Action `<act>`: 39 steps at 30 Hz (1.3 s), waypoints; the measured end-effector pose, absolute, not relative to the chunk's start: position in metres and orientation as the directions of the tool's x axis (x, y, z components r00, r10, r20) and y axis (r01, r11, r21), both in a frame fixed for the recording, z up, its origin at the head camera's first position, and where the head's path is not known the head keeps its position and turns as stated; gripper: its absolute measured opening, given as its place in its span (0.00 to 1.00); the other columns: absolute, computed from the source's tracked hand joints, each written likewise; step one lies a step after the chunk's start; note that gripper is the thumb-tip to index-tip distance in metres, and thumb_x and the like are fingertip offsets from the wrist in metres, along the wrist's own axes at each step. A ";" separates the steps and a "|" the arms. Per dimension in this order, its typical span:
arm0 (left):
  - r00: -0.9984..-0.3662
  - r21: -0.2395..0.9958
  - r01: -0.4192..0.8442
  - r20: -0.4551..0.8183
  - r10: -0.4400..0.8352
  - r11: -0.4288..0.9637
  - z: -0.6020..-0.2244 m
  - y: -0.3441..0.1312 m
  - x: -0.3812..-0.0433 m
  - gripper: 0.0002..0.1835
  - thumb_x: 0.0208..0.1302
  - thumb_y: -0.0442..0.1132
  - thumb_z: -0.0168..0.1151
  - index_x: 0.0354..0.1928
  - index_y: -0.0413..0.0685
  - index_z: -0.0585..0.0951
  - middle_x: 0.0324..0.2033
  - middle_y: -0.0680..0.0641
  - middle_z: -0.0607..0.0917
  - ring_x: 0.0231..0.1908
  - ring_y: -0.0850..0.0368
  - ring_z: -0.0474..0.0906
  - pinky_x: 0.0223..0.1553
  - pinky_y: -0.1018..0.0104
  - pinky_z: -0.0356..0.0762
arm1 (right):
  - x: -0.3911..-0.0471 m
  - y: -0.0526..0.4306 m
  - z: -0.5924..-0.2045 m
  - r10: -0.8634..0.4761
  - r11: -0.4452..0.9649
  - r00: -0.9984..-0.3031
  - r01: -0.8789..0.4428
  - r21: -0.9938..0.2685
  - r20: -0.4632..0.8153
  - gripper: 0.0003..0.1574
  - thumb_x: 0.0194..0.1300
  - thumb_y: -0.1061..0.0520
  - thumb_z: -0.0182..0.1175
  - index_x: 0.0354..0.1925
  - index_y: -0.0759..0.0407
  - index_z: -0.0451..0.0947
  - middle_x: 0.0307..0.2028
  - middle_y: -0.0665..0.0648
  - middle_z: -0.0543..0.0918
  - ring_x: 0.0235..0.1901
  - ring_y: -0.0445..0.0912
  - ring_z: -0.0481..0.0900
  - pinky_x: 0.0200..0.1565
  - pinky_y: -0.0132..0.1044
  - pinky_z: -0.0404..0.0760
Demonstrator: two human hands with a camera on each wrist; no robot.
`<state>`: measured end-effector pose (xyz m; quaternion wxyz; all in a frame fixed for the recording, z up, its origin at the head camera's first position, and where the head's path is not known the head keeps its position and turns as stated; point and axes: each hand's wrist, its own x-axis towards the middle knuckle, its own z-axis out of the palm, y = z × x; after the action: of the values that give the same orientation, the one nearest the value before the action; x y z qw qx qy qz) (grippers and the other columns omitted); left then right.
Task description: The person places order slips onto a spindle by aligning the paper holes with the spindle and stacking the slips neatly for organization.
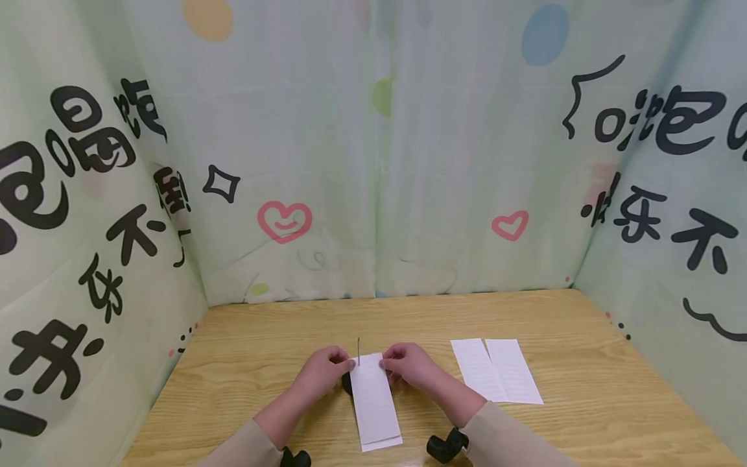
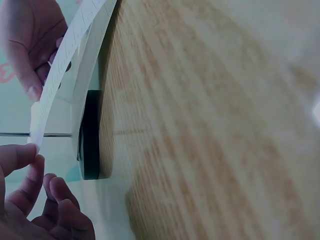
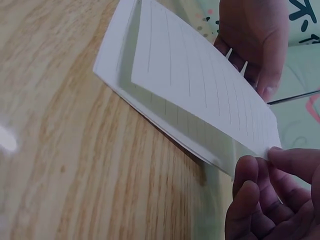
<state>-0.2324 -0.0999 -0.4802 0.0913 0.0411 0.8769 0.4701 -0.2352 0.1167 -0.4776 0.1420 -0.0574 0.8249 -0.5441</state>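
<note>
A lined white paper slip [image 1: 376, 405] is pinched at its top corners, the left hand [image 1: 327, 371] on one side and the right hand [image 1: 413, 364] on the other. The thin metal rod of a bill spike [image 1: 358, 350] passes through the slip near its top edge. In the left wrist view, the spike's round black base [image 2: 91, 145] stands on the table, with more paper [image 2: 86, 75] lying close over it. The right wrist view shows the held slip [image 3: 195, 80] raised above other slips [image 3: 112, 47], with a gap between them.
Two more white slips, a left one [image 1: 475, 366] and a right one [image 1: 515, 371], lie on the wooden table [image 1: 262, 337] to the right of the hands. Printed curtains [image 1: 443, 162] enclose the table at the back and both sides.
</note>
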 end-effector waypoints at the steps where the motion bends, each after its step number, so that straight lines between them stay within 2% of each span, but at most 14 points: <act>1: -0.979 0.833 -0.016 -0.124 0.159 0.552 -0.480 -0.100 -0.232 0.10 0.67 0.47 0.65 0.38 0.48 0.80 0.30 0.49 0.78 0.27 0.55 0.71 0.27 0.62 0.71 | -0.235 0.117 -0.478 -0.252 0.406 -0.952 0.058 -0.912 -0.172 0.10 0.69 0.58 0.61 0.42 0.65 0.79 0.27 0.55 0.80 0.25 0.45 0.79 0.29 0.38 0.77; 13: -0.978 0.816 -0.005 -0.126 0.169 0.578 -0.487 -0.099 -0.235 0.08 0.66 0.44 0.66 0.34 0.47 0.80 0.26 0.50 0.76 0.25 0.56 0.70 0.27 0.64 0.68 | -0.233 0.117 -0.483 -0.259 0.481 -0.950 0.031 -0.876 -0.176 0.08 0.70 0.57 0.61 0.38 0.62 0.79 0.24 0.55 0.79 0.22 0.45 0.78 0.26 0.38 0.76; 25: -0.979 0.789 0.027 -0.105 0.177 0.614 -0.492 -0.099 -0.236 0.09 0.64 0.44 0.67 0.32 0.47 0.80 0.26 0.51 0.76 0.27 0.57 0.69 0.29 0.64 0.66 | -0.232 0.115 -0.483 -0.255 0.509 -0.949 0.029 -0.860 -0.183 0.06 0.70 0.58 0.60 0.37 0.61 0.77 0.22 0.54 0.79 0.19 0.44 0.78 0.22 0.35 0.72; 32: -0.976 0.771 0.022 -0.122 0.181 0.636 -0.490 -0.097 -0.236 0.10 0.64 0.43 0.68 0.32 0.46 0.79 0.27 0.51 0.76 0.28 0.56 0.70 0.31 0.64 0.66 | -0.232 0.115 -0.483 -0.248 0.520 -0.948 0.044 -0.853 -0.200 0.06 0.70 0.58 0.60 0.38 0.61 0.77 0.22 0.55 0.79 0.20 0.44 0.78 0.23 0.36 0.74; 39: -0.973 0.756 0.029 -0.127 0.191 0.654 -0.491 -0.097 -0.236 0.10 0.64 0.43 0.67 0.32 0.47 0.78 0.26 0.50 0.76 0.28 0.55 0.70 0.31 0.63 0.66 | -0.233 0.116 -0.483 -0.252 0.515 -0.946 0.047 -0.856 -0.204 0.06 0.71 0.58 0.59 0.40 0.61 0.77 0.27 0.56 0.78 0.22 0.46 0.78 0.25 0.37 0.76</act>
<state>-0.2360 -0.0967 -0.4907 0.0980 0.0609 0.9040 0.4116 -0.2335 0.1161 -0.4830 0.1532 -0.0599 0.8568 -0.4886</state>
